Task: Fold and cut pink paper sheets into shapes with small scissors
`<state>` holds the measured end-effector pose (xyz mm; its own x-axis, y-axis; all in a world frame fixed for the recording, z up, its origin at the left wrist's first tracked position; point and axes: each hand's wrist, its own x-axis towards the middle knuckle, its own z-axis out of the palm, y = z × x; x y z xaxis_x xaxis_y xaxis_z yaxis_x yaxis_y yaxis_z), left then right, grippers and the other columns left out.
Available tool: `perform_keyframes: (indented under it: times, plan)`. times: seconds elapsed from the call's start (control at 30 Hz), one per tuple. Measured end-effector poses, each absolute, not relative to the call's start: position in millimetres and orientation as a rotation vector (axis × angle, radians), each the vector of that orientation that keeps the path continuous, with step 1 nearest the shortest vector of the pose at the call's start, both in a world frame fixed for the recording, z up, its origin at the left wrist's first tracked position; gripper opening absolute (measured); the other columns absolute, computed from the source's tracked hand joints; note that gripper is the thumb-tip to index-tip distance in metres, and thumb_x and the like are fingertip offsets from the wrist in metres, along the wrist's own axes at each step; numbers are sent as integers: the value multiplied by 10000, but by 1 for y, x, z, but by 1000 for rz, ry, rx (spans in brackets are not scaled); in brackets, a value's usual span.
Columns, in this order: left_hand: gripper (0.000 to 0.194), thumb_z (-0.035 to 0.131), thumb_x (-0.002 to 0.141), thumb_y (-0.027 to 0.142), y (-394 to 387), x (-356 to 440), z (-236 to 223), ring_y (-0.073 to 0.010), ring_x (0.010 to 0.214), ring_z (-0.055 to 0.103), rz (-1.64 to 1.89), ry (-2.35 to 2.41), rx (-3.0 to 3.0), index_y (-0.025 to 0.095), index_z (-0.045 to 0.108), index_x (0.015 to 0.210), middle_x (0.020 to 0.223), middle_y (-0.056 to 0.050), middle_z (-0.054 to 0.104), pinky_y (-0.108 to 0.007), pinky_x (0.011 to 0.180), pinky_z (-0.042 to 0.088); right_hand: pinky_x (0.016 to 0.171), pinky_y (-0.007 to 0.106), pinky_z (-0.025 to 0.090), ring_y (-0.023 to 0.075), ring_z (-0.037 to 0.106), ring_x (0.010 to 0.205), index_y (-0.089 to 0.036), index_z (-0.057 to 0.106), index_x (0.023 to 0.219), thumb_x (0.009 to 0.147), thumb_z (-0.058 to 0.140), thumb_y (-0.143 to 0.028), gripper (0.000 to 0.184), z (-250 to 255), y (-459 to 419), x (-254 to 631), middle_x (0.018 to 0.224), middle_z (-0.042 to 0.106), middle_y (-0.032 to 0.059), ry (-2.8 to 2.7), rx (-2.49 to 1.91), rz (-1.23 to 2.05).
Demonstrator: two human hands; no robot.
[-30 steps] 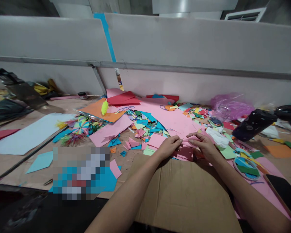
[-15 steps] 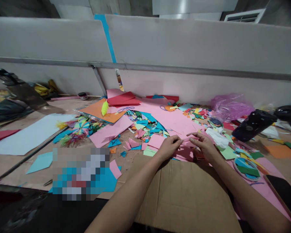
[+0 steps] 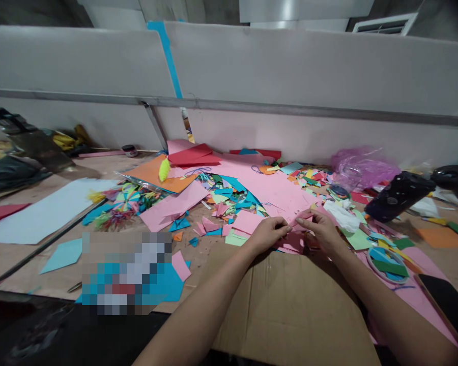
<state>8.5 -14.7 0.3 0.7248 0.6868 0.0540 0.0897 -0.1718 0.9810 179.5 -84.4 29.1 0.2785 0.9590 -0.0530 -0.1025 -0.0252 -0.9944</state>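
Observation:
Between my two hands is a small piece of pink paper (image 3: 296, 219), pinched at its left end by my left hand (image 3: 272, 231) and at its right end by my right hand (image 3: 317, 226). Fingers of both hands are closed on it, and they partly cover it. Below it lies a stack of pink paper pieces (image 3: 292, 243), at the far edge of a brown cardboard sheet (image 3: 286, 300) under my forearms. Just left of my left hand are pink squares (image 3: 247, 222) and a light green piece (image 3: 234, 238).
Coloured scraps (image 3: 232, 195) cover the table's middle around a large pink sheet (image 3: 275, 185). To the right are a dark cylindrical case (image 3: 400, 195), a crumpled white tissue (image 3: 341, 216), a round tub of scraps (image 3: 388, 267) and a phone-like dark slab (image 3: 445, 307). A white partition (image 3: 309, 76) stands behind.
The pink paper has tilted, its right end now higher. My right-hand fingers have drawn in closer to the paper, and my left hand has shifted slightly downward.

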Motion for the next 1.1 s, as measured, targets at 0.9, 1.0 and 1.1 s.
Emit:
perform_keyframes:
  times: [0.9,1.0,1.1]
  plan:
    - [286,563,853,445,-24,11,3,-105,566,530,614,638,1672,170,567,777,647,17,568,-214,540,410,560,291,491,162,590,601,-211,762,798,660,851,-450,290,17,-83,177,691,686,26,-873,-1216,1104]
    - [304,578,838,462,-23,11,4,-108,569,536,608,626,1619,163,575,779,655,9,569,-220,533,432,555,293,491,162,589,606,-217,760,775,660,849,-458,281,17,-83,179,707,690,30,-896,-1216,1069]
    - [307,582,829,466,-23,11,5,-120,599,556,592,628,1556,160,596,822,672,2,575,-226,530,455,503,293,463,183,599,595,-216,756,779,666,832,-497,312,19,-83,179,671,682,36,-943,-1251,1017]
